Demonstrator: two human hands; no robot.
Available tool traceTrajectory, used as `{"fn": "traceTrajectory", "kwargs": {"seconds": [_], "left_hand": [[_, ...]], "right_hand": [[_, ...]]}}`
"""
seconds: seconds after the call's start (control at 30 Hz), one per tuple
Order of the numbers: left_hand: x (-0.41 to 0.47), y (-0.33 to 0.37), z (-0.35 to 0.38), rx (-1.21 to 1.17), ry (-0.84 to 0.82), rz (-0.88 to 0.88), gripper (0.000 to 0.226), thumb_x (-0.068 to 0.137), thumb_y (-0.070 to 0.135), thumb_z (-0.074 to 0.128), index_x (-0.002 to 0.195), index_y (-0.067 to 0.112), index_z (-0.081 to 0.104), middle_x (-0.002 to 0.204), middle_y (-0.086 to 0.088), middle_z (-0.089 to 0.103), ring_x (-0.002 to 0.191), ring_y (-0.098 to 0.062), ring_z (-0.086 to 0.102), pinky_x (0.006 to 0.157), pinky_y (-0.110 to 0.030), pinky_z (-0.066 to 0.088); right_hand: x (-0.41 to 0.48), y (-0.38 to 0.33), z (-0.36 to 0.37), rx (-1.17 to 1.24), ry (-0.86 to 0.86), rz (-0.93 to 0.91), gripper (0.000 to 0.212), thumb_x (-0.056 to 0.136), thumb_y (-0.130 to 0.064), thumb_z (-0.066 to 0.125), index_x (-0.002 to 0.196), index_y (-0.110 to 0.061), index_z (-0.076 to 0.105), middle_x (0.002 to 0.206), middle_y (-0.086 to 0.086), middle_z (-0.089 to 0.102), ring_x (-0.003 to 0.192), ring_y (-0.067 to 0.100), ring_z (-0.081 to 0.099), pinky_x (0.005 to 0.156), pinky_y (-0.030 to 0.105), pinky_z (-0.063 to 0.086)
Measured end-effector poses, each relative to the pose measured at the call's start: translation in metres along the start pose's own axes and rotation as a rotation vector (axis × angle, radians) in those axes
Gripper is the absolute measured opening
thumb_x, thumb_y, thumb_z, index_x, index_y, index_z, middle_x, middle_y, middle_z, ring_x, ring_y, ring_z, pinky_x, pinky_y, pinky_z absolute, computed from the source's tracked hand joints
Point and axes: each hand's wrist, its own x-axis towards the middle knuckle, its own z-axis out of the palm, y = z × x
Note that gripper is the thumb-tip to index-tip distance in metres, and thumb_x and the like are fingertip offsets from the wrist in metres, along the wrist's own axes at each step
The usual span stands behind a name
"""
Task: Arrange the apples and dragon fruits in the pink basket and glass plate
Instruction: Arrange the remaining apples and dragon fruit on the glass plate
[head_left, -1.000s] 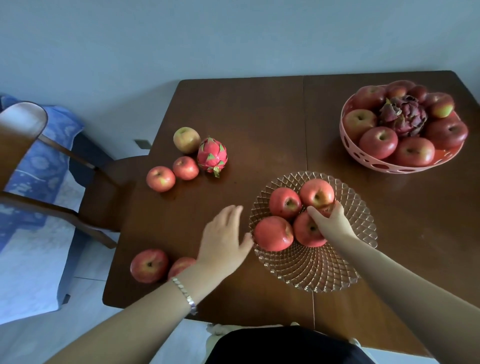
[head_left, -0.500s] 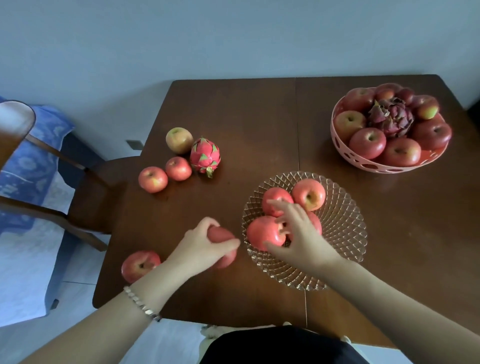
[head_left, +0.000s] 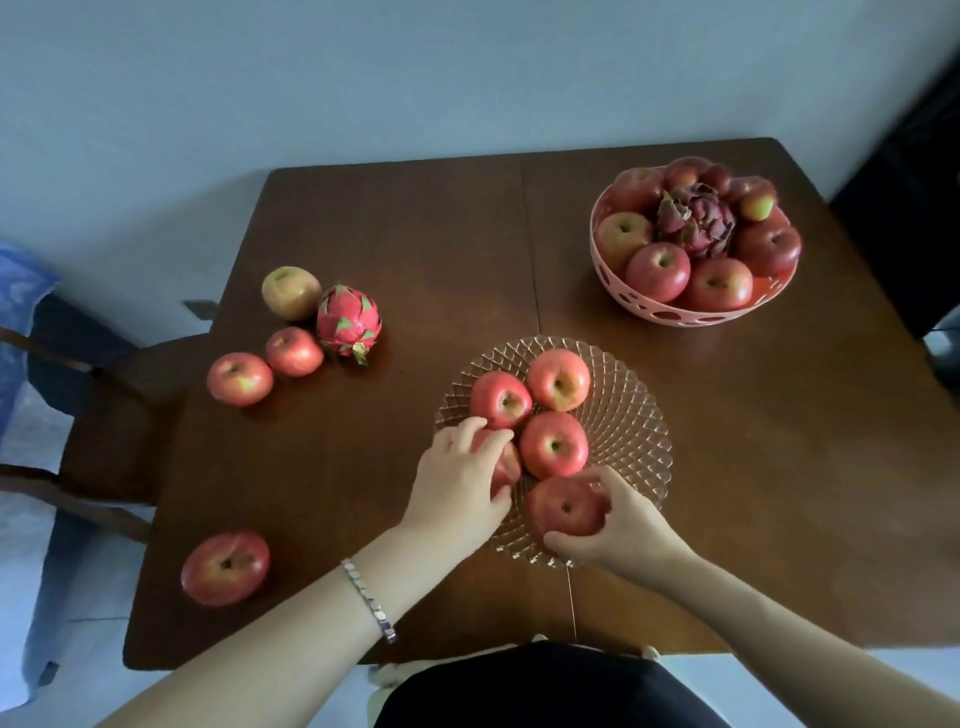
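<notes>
A dark wooden bench (head_left: 363, 218) is seen from above, with a person's two bare arms reaching in from the near edge. A patterned glass plate (head_left: 631, 410) sits near the middle of the bench, slightly toward the near edge, and holds five red apples. The left hand (head_left: 457, 483) is closed over an apple on the plate's left side (head_left: 506, 465), which it mostly hides. The right hand (head_left: 618, 525) is wrapped around another apple at the plate's near rim (head_left: 563, 512), with fingers curled behind it and the thumb below. Three more apples (head_left: 553, 444) rest touching one another in the plate's centre. A pink basket (head_left: 670, 312) stands toward the far right corner, filled with apples ringed around a dark purplish dragon fruit (head_left: 693, 221). Toward the left edge, a bright pink dragon fruit (head_left: 349, 319) stands beside a yellowish apple (head_left: 291, 292) and two red apples (head_left: 240, 378), and a lone apple (head_left: 226, 567) lies near the near left corner. The apples are judged firm, smooth and moderately heavy, prone to rolling on the ridged glass, so a full cupping hold around the widest part seems best. The dragon fruit is judged softer, with leafy scales that could tear, and is best cradled around its body. The plate looks fragile, so fruit should be set down gently.
</notes>
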Motion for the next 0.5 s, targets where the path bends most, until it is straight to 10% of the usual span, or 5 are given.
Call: {"fn": "traceTrajectory", "kwargs": {"seconds": [0.5], "left_hand": [[0.014,-0.01,0.014,0.252,-0.19,0.052,0.062,0.093,0.012,0.047,0.144,0.04,0.025,0.149,-0.006,0.018,0.124,-0.036,0.027,0.099,-0.039,0.036]], "right_hand": [[0.02,-0.02,0.033,-0.156,0.041,0.269,0.093,0.063,-0.07,0.064,0.127,-0.008,0.037,0.113,0.006,0.061,0.102,0.023,0.06,0.075,0.031,0.048]]}}
